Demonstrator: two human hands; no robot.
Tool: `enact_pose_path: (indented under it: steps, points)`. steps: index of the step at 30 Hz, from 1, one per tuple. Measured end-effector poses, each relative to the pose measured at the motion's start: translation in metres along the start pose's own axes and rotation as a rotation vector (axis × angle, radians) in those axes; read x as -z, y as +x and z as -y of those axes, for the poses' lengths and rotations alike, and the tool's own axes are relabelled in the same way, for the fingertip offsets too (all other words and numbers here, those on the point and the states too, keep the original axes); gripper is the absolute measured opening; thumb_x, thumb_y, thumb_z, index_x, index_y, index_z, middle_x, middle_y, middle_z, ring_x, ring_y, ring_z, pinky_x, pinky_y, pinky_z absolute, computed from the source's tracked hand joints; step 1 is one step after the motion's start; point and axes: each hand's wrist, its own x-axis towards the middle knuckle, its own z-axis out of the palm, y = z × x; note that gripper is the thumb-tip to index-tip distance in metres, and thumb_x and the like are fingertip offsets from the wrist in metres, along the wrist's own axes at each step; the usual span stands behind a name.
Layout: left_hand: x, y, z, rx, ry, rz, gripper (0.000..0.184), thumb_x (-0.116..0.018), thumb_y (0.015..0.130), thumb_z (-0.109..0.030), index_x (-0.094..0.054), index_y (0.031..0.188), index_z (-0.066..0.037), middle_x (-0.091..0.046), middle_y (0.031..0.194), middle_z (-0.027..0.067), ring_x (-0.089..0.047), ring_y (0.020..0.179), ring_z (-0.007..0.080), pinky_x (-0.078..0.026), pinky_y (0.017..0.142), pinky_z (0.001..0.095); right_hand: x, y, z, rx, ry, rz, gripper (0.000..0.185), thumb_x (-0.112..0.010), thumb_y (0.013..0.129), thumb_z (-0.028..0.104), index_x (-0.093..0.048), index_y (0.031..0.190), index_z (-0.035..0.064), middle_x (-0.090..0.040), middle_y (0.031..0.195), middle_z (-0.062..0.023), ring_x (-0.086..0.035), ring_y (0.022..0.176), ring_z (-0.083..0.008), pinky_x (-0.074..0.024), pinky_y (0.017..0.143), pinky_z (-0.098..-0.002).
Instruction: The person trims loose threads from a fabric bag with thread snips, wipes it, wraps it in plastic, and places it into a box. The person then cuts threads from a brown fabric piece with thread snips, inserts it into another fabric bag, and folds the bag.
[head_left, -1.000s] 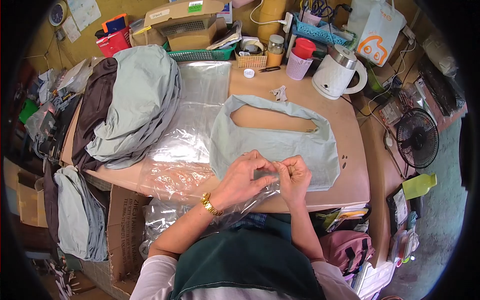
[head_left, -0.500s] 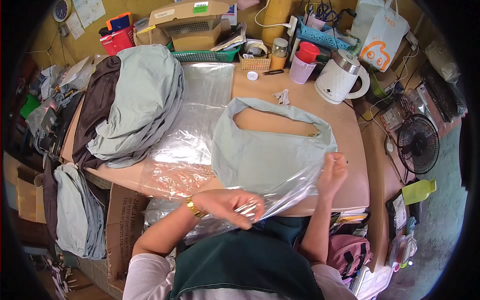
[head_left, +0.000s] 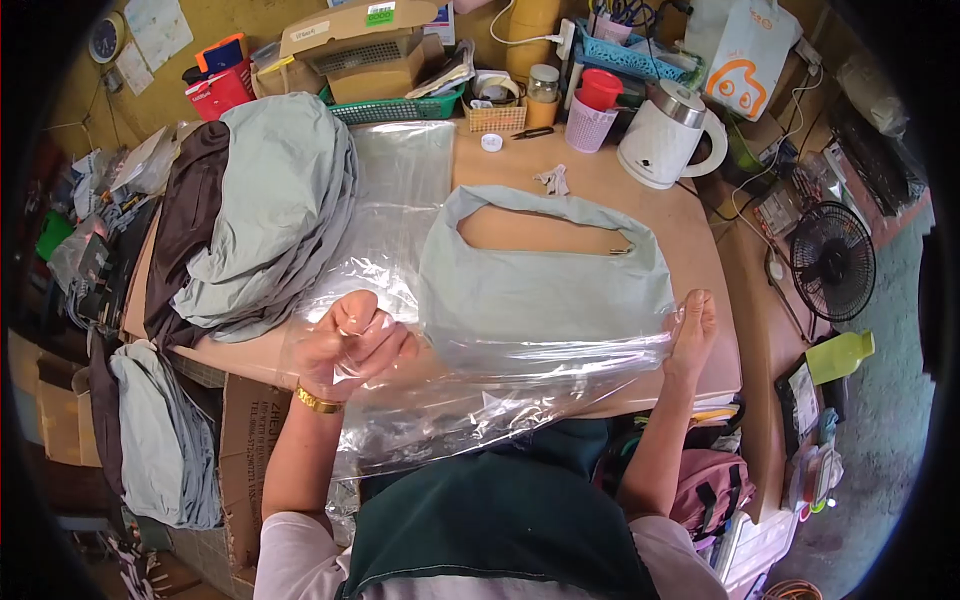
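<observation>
A pale grey-green fabric shoulder bag (head_left: 545,295) lies flat on the table, its strap loop at the far side. A clear plastic bag (head_left: 500,405) stretches over its near part and hangs past the table's front edge. My right hand (head_left: 694,332) pinches the plastic at the shoulder bag's right corner. At the left, my left hand (head_left: 360,345) is curled with the film around its fingers; some of the plastic covers the fist. More clear plastic sheets (head_left: 405,200) lie flat behind my left hand.
A pile of grey-green and brown fabric bags (head_left: 275,215) covers the table's left side. Along the back stand a white kettle (head_left: 662,140), a pink cup (head_left: 592,125), a jar (head_left: 542,95) and small snips (head_left: 533,132). A black fan (head_left: 832,262) is at the right.
My left hand has swung left and up with the plastic, spreading the film wide across the shoulder bag's near side. My right hand has shifted slightly right, still pinching.
</observation>
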Motion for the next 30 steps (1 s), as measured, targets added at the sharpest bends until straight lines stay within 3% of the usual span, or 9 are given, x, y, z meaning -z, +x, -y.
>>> enact_pose_path:
  steps: [6, 10, 13, 18, 22, 24, 26, 28, 30]
  points:
    - [-0.016, 0.017, -0.023, 0.689, 0.932, 0.005, 0.017, -0.068, 0.087, -0.008, -0.059, 0.101, -0.001, -0.041, 0.06, -0.0068, -0.035, 0.057, 0.0031, -0.031, 0.055, 0.0224, -0.016, -0.01, 0.012, 0.097, 0.404, -0.131, 0.024, -0.048, 0.102, 0.027, -0.051, 0.084, 0.0113, -0.038, 0.061, 0.0069, -0.033, 0.051, -0.0027, -0.0285, 0.047, -0.0187]
    - [0.001, 0.01, -0.031, 0.412, 0.92, -0.03, 0.015, -0.064, 0.091, -0.011, -0.06, 0.102, -0.002, -0.048, 0.071, -0.0002, -0.042, 0.065, 0.0048, -0.036, 0.058, 0.0234, -0.003, -0.031, 0.023, -0.215, 0.511, 0.486, 0.025, -0.053, 0.099, 0.032, -0.056, 0.089, 0.0091, -0.048, 0.067, 0.0037, -0.043, 0.054, -0.0066, -0.0411, 0.055, -0.0226]
    - [-0.002, 0.022, -0.025, 0.046, 0.063, -0.17, 0.017, -0.062, 0.093, -0.018, -0.06, 0.1, -0.003, -0.056, 0.095, 0.005, -0.048, 0.077, 0.005, -0.037, 0.062, 0.0205, -0.005, -0.031, 0.044, -0.185, -0.144, 1.478, 0.036, -0.053, 0.098, 0.038, -0.061, 0.088, 0.0045, -0.056, 0.071, 0.001, -0.049, 0.057, -0.008, -0.0416, 0.055, -0.0219]
    - [-0.006, 0.016, -0.027, 0.65, 0.96, 0.315, 0.022, -0.06, 0.094, -0.023, -0.06, 0.099, -0.001, -0.055, 0.088, 0.0006, -0.05, 0.074, 0.0061, -0.042, 0.065, 0.0232, 0.004, -0.019, 0.031, -0.151, 0.541, 0.229, 0.032, -0.069, 0.089, 0.03, -0.063, 0.08, -0.0008, -0.059, 0.067, -0.0027, -0.055, 0.06, -0.0122, -0.0447, 0.057, -0.0255]
    - [0.021, 0.007, -0.028, 0.536, 0.969, -0.296, 0.027, -0.06, 0.093, -0.022, -0.057, 0.108, 0.0, -0.06, 0.075, 0.0012, -0.054, 0.073, 0.0074, -0.046, 0.07, 0.0256, 0.016, -0.029, 0.016, -0.552, 0.78, 0.816, 0.027, -0.069, 0.088, 0.026, -0.065, 0.083, 0.0002, -0.06, 0.066, -0.004, -0.057, 0.06, -0.0131, -0.0466, 0.057, -0.0275]
    - [0.025, 0.008, -0.034, 0.086, 0.266, -0.326, 0.028, -0.059, 0.093, -0.019, -0.056, 0.113, 0.0, -0.064, 0.086, 0.0046, -0.055, 0.077, 0.0087, -0.046, 0.073, 0.0268, -0.013, -0.033, 0.051, -0.226, -0.313, 1.584, 0.043, -0.057, 0.094, 0.042, -0.066, 0.087, 0.0001, -0.061, 0.066, -0.0054, -0.057, 0.056, -0.0132, -0.0455, 0.052, -0.0265]
    - [-0.014, 0.007, -0.023, 0.055, -0.062, -0.403, 0.028, -0.059, 0.092, -0.016, -0.056, 0.115, 0.0, -0.065, 0.099, 0.0066, -0.055, 0.08, 0.0105, -0.046, 0.074, 0.0285, 0.016, -0.037, -0.002, -0.088, 0.035, 1.26, 0.044, -0.057, 0.094, 0.044, -0.065, 0.089, 0.0006, -0.062, 0.067, -0.0049, -0.057, 0.056, -0.0129, -0.0448, 0.052, -0.026]
    - [-0.022, 0.007, -0.022, 0.368, 0.571, -0.21, 0.031, -0.064, 0.088, -0.014, -0.058, 0.116, -0.001, -0.062, 0.105, 0.0056, -0.056, 0.089, 0.0127, -0.047, 0.08, 0.0284, 0.015, -0.035, -0.001, 0.053, 0.357, 0.925, 0.046, -0.058, 0.093, 0.046, -0.064, 0.091, 0.001, -0.062, 0.068, -0.0043, -0.057, 0.056, -0.0126, -0.0441, 0.051, -0.0254]
    - [0.001, -0.002, -0.022, 0.486, 0.904, -0.228, 0.027, -0.062, 0.09, -0.017, -0.061, 0.111, -0.001, -0.063, 0.106, 0.0072, -0.058, 0.09, 0.0145, -0.047, 0.082, 0.0292, 0.02, -0.029, 0.02, -0.618, 1.187, 0.498, 0.031, -0.068, 0.088, 0.033, -0.063, 0.091, 0.0025, -0.064, 0.071, -0.0049, -0.06, 0.06, -0.0149, -0.0464, 0.054, -0.029]
